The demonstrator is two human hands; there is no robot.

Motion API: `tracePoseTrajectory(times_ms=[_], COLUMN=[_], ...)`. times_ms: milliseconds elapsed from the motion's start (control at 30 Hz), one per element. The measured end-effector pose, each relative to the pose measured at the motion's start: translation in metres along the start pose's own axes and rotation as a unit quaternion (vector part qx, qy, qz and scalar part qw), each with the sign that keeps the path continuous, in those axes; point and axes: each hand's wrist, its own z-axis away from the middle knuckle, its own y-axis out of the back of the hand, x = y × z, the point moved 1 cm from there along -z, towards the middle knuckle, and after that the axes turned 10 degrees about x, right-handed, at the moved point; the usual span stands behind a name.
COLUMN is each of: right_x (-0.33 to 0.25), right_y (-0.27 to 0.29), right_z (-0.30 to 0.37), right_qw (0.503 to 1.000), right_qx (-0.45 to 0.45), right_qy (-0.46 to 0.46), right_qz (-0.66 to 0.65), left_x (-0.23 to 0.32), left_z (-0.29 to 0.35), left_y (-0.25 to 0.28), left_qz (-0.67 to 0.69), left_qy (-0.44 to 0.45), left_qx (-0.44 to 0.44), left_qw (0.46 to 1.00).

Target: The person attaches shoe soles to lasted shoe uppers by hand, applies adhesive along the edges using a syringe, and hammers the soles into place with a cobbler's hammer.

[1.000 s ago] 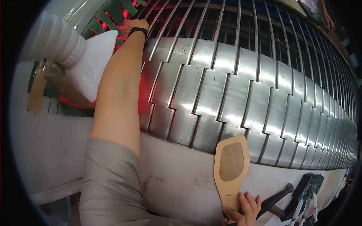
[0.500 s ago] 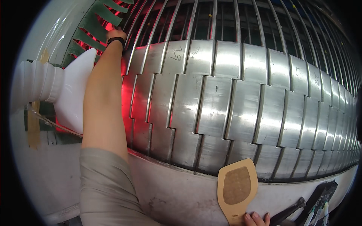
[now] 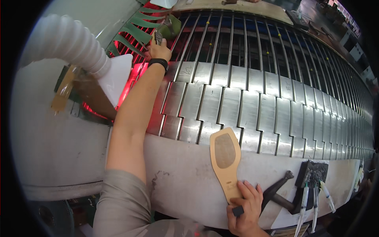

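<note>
At the strip curtain, my left hand (image 3: 159,51), with a black band on its wrist, is closed around the near end of an olive-green, rounded piece (image 3: 170,27) that looks like a shoe last. A band crosses that piece, and a dark patterned part (image 3: 158,38) shows by my fingertips; my fingers partly hide the grip. Low in the middle, my right hand (image 3: 246,205) grips a tan shoe sole (image 3: 233,170) by its narrow heel end, its wide front pointing away from me. A brown patch (image 3: 225,151) covers that front, and a small black block (image 3: 238,211) sits by my fingers.
Overlapping metal plates (image 3: 229,104) and rods (image 3: 256,43) form a conveyor. Green strips (image 3: 136,32) hang over a red-lit opening at left, beside a white corrugated hose (image 3: 75,41). On the near ledge lie a hammer (image 3: 276,187) and a black block (image 3: 312,173) holding several syringes (image 3: 303,205).
My left hand has come out from among the strips, and the green piece now shows in it. My right hand has come further into view with the sole. The view has shifted.
</note>
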Motion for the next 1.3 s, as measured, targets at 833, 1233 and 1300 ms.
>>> tracePoseTrajectory(times_ms=[833,1233,1300], right_x=[-0.011,-0.034,-0.049], right_y=[-0.027,0.009,0.027], right_z=[-0.014,0.119,0.169], right_qw=[0.949,0.902,0.786], right_qx=[0.061,0.125,0.109], right_qy=[-0.17,-0.196,-0.267], right_qz=[-0.259,-0.364,-0.547], left_x=[-0.142,-0.024,-0.023], left_z=[0.283,0.247,0.244], left_y=[0.472,0.456,0.453], left_qz=[0.387,0.666,0.694], left_qy=[0.043,0.05,0.046], left_qx=[-0.319,-0.236,-0.316], left_qw=[0.864,0.706,0.645])
